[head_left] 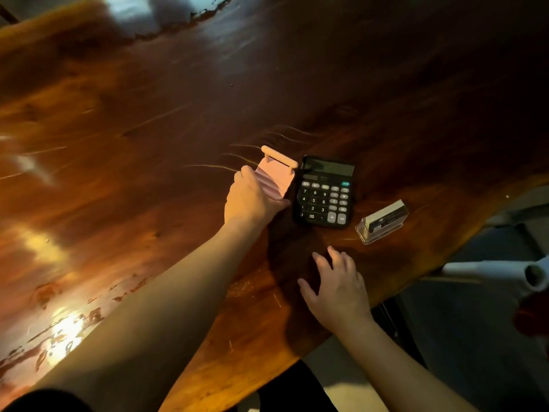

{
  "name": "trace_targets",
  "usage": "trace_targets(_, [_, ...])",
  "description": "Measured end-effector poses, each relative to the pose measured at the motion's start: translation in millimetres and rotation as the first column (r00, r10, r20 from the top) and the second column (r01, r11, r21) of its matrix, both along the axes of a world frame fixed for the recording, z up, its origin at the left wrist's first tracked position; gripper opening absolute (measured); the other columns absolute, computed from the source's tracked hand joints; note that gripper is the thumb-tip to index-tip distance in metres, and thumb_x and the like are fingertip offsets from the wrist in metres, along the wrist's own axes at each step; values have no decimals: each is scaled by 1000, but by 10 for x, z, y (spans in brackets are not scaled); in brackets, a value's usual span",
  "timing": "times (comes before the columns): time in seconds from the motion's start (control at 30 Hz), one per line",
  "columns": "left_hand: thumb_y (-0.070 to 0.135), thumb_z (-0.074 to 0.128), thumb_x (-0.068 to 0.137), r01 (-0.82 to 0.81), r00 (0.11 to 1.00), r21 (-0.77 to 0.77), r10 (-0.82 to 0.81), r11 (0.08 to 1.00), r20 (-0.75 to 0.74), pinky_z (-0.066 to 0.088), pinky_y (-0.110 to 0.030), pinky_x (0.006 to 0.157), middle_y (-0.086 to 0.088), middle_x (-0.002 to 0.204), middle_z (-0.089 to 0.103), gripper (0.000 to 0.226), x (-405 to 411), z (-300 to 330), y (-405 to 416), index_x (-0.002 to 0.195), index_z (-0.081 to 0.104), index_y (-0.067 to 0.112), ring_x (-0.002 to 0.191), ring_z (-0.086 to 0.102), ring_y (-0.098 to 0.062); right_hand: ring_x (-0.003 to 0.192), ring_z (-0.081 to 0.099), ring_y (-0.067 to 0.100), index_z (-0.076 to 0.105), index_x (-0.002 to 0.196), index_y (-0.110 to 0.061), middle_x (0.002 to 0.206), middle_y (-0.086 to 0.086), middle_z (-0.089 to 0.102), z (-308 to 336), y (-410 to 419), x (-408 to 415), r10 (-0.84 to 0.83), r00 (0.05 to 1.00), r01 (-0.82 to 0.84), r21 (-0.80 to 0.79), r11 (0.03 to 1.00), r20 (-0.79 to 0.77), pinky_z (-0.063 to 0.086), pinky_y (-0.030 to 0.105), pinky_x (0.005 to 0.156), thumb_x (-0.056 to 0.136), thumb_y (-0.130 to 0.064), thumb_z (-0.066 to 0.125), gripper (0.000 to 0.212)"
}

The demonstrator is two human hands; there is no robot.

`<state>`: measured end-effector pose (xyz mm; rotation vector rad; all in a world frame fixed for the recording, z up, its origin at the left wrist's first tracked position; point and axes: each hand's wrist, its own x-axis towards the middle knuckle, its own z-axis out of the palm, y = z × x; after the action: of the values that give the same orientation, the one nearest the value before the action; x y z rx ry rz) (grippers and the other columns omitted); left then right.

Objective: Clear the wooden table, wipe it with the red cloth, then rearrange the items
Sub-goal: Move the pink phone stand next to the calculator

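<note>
A glossy wooden table (148, 138) fills the view. My left hand (252, 197) is stretched out and grips a pink ribbed holder with a bar handle (276, 171), which rests on the table. Right beside the holder lies a black calculator (325, 193). To the right of the calculator sits a clear plastic stand holding a stack of cards (383, 221). My right hand (335, 283) lies on the table near its front edge, below the calculator, fingers spread and holding nothing. No red cloth is clearly visible.
The table's front edge (297, 361) runs diagonally from lower left to right. Off the edge at right stands a white tubular frame (505, 272), with a blurred dark red shape (531, 319) below it. Light glare spots the table at left.
</note>
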<state>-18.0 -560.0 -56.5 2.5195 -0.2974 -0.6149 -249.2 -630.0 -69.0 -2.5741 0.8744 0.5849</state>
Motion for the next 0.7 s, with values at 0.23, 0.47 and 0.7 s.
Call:
trace_targets(0.23, [82,85,41,59,998,131,-57,990,-12,57,-47,95,-4,142,56,130,-25,89,148,145,35,21,128,58,-28,153,19,30,32,155,-32,166,5,27,36,-13,6,16,1000,-16,11,1000,-4,32,49,116,94,-65,50,72])
trace_targets(0.47, [83,75,61,157,985,175,-168,972,44,53,-49,101,-5,150,50,115,-176,260,732,153,37,25,134,50,-29,155,12,28,26,158,-34,169,3,20,118,-21,-73,-16,1000,14,83,996,18,29,50,118,94,-61,50,73])
trace_targets(0.7, [77,71,73,231,972,140,-235,963,14,44,-50,111,-3,159,40,102,-446,492,1582,156,32,31,143,41,-29,151,26,23,30,157,-33,164,0,31,536,365,-219,16,996,-20,56,998,86,39,44,115,96,-58,55,71])
